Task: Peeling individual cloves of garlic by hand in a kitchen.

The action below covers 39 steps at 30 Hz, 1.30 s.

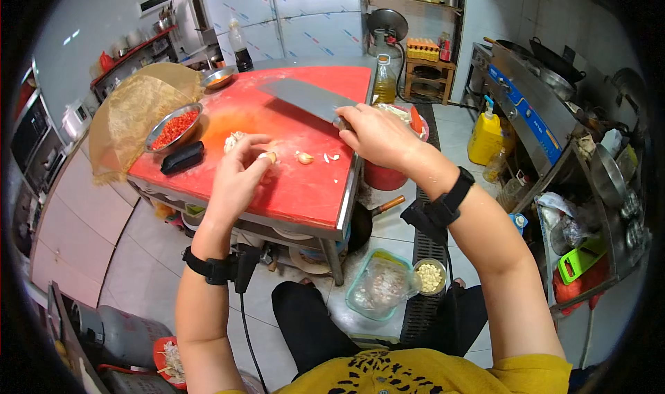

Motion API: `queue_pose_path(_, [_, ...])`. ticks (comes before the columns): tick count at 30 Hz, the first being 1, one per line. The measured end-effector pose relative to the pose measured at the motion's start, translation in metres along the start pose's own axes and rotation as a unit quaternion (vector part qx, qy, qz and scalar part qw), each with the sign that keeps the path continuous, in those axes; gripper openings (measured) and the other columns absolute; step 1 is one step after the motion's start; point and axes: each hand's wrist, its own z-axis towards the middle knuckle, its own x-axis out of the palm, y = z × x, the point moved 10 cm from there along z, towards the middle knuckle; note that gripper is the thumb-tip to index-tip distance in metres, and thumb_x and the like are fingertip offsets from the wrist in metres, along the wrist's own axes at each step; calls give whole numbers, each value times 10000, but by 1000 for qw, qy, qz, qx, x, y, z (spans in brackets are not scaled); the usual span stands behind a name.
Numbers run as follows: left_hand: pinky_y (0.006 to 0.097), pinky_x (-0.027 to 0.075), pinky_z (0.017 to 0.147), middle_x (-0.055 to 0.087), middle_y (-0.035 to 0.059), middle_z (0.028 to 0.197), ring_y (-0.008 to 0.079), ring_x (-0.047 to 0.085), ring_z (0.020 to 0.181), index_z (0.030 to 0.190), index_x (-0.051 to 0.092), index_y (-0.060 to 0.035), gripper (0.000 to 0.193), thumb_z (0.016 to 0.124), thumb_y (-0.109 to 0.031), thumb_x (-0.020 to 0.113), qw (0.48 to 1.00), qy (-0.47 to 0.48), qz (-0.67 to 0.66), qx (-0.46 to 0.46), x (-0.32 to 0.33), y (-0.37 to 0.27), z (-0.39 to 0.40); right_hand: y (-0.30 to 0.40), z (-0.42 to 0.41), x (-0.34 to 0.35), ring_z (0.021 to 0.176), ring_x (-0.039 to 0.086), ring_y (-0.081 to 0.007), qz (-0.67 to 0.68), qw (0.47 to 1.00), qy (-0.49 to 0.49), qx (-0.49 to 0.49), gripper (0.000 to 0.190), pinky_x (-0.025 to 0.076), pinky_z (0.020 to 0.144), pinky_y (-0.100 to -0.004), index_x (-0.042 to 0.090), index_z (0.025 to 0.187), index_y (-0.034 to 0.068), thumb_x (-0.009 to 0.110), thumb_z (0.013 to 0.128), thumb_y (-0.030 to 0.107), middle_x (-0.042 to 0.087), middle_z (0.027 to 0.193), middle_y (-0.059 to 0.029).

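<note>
A broad cleaver (306, 97) is held by its handle in my right hand (382, 134), its blade above the red cutting surface (311, 201) and pointing to the far left. Between the thumb and fingers of my left hand (241, 173) is a garlic clove (268, 156). Behind those fingers, partly hidden, lies a garlic bulb (234, 140). Another garlic clove (305, 158) rests on the surface to the right of my left hand, with small bits of garlic or peel (332, 157) beside it.
A metal bowl of chopped red chilli (176, 129) and a black bundle (182, 158) sit at the left. A bottle of yellow oil (385, 79) and a red bucket (384, 178) stand beyond the right edge. On the floor are a tub of peeled garlic (430, 277) and a green basket (358, 311).
</note>
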Motion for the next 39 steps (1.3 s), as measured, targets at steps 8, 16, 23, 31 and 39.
queue_pose_path(8, [376, 464, 760, 585, 193, 837, 307, 586, 822, 961, 596, 42, 213, 877, -109, 472, 954, 48, 260, 137, 42, -16, 15, 12, 9, -11, 847, 600, -338, 14, 983, -135, -122, 90, 494, 730, -429, 612, 807, 28, 563, 805, 104, 608, 880, -135])
queue_pose_path(16, [400, 446, 749, 573, 202, 870, 344, 558, 835, 939, 573, 28, 178, 876, -139, 581, 892, 108, 385, 209, 70, -21, 14, 48, -7, 31, 933, 596, -332, -58, 996, 57, -37, 134, 509, 800, -386, 665, 826, -1, 559, 783, 69, 616, 941, -173])
queue_pose_path(23, [360, 444, 677, 552, 164, 803, 288, 550, 742, 899, 554, 31, 133, 883, -101, 566, 931, -24, 311, 191, 30, -65, -27, 47, -12, 45, 891, 588, -352, -36, 999, 7, -12, 140, 490, 786, -412, 609, 868, -24, 501, 791, 20, 600, 920, -197])
queue_pose_path(31, [258, 422, 637, 519, 34, 757, 130, 521, 700, 919, 610, -31, 117, 867, -135, 618, 956, 249, 137, 76, 69, -48, -137, 50, -46, 24, 832, 581, -346, 114, 990, 26, -81, 59, 468, 736, -407, 575, 753, -4, 538, 715, -29, 592, 829, -179])
queue_pose_path(39, [205, 320, 514, 452, -60, 695, 32, 387, 595, 901, 573, -77, 275, 956, -340, 518, 911, 333, -65, -236, 163, 165, -193, -59, -218, 85, 767, 627, -280, 236, 952, 70, 182, 42, 494, 697, -342, 608, 842, 12, 599, 801, 19, 632, 819, -144])
